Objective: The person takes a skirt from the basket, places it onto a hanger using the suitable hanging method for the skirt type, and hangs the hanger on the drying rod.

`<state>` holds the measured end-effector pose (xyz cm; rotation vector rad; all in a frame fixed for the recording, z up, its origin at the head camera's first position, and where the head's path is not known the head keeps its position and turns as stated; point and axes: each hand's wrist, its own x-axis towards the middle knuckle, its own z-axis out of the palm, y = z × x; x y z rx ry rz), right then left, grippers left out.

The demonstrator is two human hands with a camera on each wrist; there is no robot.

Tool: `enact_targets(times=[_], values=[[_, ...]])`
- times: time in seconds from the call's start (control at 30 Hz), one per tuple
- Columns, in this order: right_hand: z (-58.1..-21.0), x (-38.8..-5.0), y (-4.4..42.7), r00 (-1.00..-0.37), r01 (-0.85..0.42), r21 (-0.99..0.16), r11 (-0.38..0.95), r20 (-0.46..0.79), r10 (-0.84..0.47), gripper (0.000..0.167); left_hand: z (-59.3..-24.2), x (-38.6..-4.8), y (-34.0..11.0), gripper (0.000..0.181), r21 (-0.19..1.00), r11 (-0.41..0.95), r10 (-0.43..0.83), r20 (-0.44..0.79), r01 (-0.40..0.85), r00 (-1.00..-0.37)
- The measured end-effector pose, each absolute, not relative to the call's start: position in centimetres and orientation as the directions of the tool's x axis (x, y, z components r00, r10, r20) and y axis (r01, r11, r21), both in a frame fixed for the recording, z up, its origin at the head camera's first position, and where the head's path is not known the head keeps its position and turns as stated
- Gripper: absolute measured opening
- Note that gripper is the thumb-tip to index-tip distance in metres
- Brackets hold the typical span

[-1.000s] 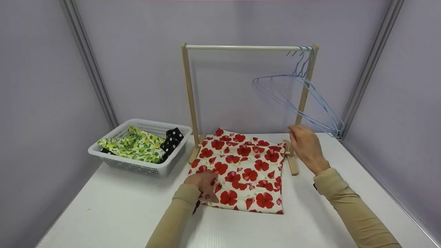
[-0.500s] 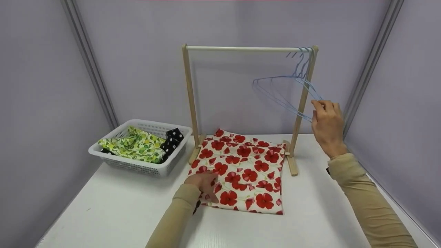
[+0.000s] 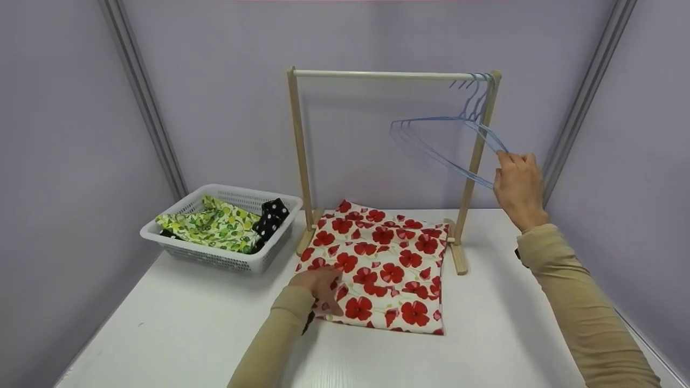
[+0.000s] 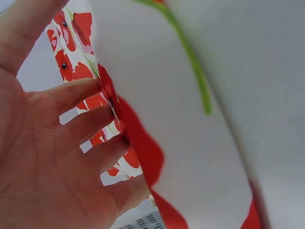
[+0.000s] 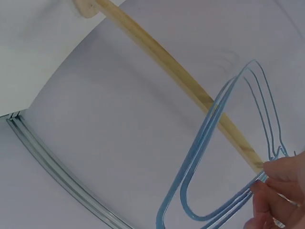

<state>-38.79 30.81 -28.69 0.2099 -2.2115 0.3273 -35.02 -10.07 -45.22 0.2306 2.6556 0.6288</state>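
Observation:
White cloth printed with red poppies [image 3: 392, 273] lies flat under the rack. My left hand [image 3: 318, 288] rests at its lower left side. In the left wrist view the fingers [image 4: 102, 114] are spread and fairly straight. Their tips meet a raised edge of the poppy cloth [image 4: 147, 152] and are partly hidden there. My right hand [image 3: 520, 186] is raised at the right and pinches a blue wire hanger [image 3: 428, 118] by its sloping shoulder. Several such hangers [image 5: 198, 133] hang bunched together; how many the thumb and fingers [image 5: 281, 171] hold I cannot tell.
A wooden rack [image 3: 300, 145] with a white rail [image 3: 377, 74] stands behind the poppy cloth. At the left, a white plastic basket [image 3: 215, 260] holds green leaf-print cloth [image 3: 215, 226] and black polka-dot cloth [image 3: 271, 218]. Pale walls [image 3: 215, 108] surround the white table [image 3: 178, 345].
My right hand has moved up and right from beside the rack's foot to the hangers and taken hold of their right side. The hangers have shifted slightly. My left hand has stayed put.

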Motion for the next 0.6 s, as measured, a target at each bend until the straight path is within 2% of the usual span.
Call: enact_targets(times=[0.33,0.6], values=[[-29.2,-38.5,31.4,-0.757,-0.278,-0.355,0.893,0.653,0.024,0.031,-45.3,-35.0,-10.1,0.106,0.492,0.869,0.248,-0.351,0.047,-0.903],[-28.5,-38.8,30.0,-0.814,-0.337,-0.538,0.773,0.579,0.049,0.039,-45.3,-35.1,-10.0,0.107,0.454,0.889,0.246,-0.366,0.059,-0.898]])
